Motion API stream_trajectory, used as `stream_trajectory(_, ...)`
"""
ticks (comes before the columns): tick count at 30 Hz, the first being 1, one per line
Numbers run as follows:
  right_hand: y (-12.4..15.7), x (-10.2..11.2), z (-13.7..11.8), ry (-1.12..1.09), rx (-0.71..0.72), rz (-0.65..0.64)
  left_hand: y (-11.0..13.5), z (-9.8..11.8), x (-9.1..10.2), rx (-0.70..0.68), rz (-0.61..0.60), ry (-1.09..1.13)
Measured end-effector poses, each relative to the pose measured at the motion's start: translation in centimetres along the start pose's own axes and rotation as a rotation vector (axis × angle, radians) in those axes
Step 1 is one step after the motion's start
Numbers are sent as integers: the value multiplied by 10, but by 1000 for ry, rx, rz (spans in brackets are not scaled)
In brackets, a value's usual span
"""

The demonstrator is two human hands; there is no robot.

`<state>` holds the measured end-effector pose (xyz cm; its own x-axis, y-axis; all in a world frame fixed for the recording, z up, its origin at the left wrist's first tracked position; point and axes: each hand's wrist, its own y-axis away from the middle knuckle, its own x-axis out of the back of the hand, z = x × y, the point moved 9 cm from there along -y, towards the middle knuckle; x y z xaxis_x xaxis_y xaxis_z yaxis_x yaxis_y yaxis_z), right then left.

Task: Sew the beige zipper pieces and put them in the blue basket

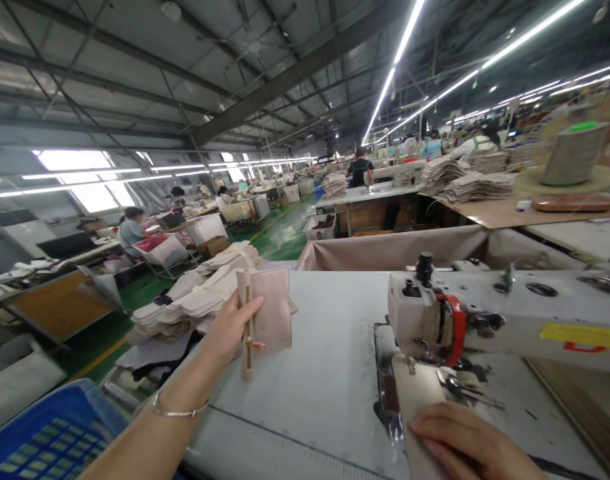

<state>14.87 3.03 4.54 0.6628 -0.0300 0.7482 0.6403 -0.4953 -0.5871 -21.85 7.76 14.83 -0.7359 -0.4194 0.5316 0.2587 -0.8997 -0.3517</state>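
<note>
With both hands apart, the left hand (231, 327) pinches the pink piece (275, 313) just left of the frame's centre, while at lower right the right hand (462, 433), whose grip I cannot surely tell, should keep the pale piece (415, 390) flat by the sewing machine (515, 313).

In our left hand (235, 325) we hold a flat, pale-pink fabric piece (275, 312) with a gold metal zipper; our right hand (459, 433) touches cream, flat material (409, 387) beside the white metal sewing machine (509, 313).
</note>
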Motion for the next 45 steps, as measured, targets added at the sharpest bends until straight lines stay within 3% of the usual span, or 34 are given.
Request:
stream_trajectory(3, 7, -6, 6, -24, -71, -2, 22, 42, -22, -216, -43, -52)
stream_trajectory(5, 14, -11, 10, -15, -115, -17, 48, 66, -51, -395, -221, -170)
stream_trajectory(6, 16, -13, 11, 1, -140, -24, 67, 73, -71, -494, -367, -243)
stream_trajectory(9, 20, -15, 17, 81, -222, -34, 127, 63, -118, -716, -859, -441)
stream_trajectory(11, 20, -15, 18, 125, -248, -25, 143, 46, -130, -719, -1014, -436)
stream_trajectory(13, 19, -16, 17, 155, -240, -13, 132, 34, -136, -631, -966, -380)
stream_trajectory(18, 20, -24, 15, 299, -246, -65, 66, 12, -166, -389, -513, -510)
stream_trajectory(20, 20, -27, 16, 346, -273, -102, 53, 10, -185, -354, -430, -547)
stream_trajectory(25, 18, -23, 15, 362, -341, -95, 58, 17, -213, -341, -512, -421)
stream_trajectory(31, 16, -21, 17, 310, -362, -73, 79, 50, -244, -240, -684, -62)
stream_trajectory(37, 16, -22, 19, 301, -386, -89, 81, 53, -279, -220, -652, -174)
stream_trajectory(45, 20, -25, 29, 258, -468, -106, 78, 53, -281, -201, -613, -237)
